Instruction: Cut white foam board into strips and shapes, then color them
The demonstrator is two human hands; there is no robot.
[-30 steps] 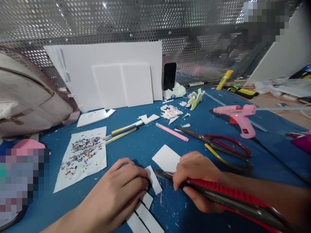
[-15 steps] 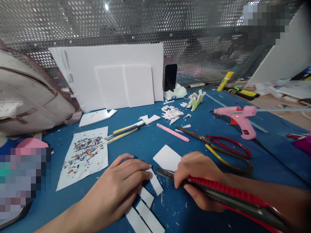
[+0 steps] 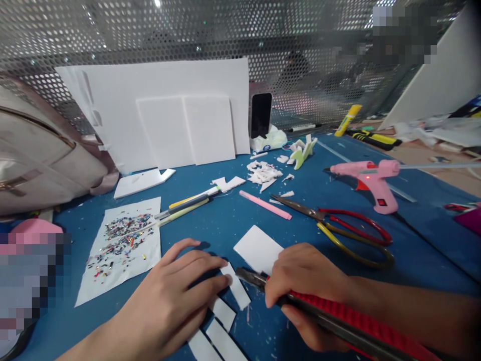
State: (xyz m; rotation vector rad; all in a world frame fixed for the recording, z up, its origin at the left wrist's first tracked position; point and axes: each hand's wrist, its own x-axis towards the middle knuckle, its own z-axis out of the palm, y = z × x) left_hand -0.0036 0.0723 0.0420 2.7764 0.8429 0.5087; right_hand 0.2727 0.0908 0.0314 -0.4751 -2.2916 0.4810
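My left hand (image 3: 180, 296) lies palm down with its fingers apart. Its fingertips touch a narrow white foam-board strip (image 3: 239, 292) on the blue tabletop. Several more cut white pieces (image 3: 223, 313) lie partly under and beside that hand. Wrapped in my right hand (image 3: 308, 281) is a red and black utility knife (image 3: 338, 323), its dark tip just right of the strip. A white rectangular piece (image 3: 255, 245) lies behind the knife, its right corner hidden by my right hand.
Scissors (image 3: 319, 215), a pink pen (image 3: 265, 204) and a pink glue gun (image 3: 370, 180) lie right. White scraps (image 3: 263, 173) are piled behind. A sheet with colourful bits (image 3: 146, 250) and several pens (image 3: 188, 203) sit left. Behind stand white boards (image 3: 108, 115) and a phone (image 3: 261, 115).
The view has shifted slightly. My left fingers are spread a little wider on the strip. My right hand and the utility knife have moved slightly nearer to me.
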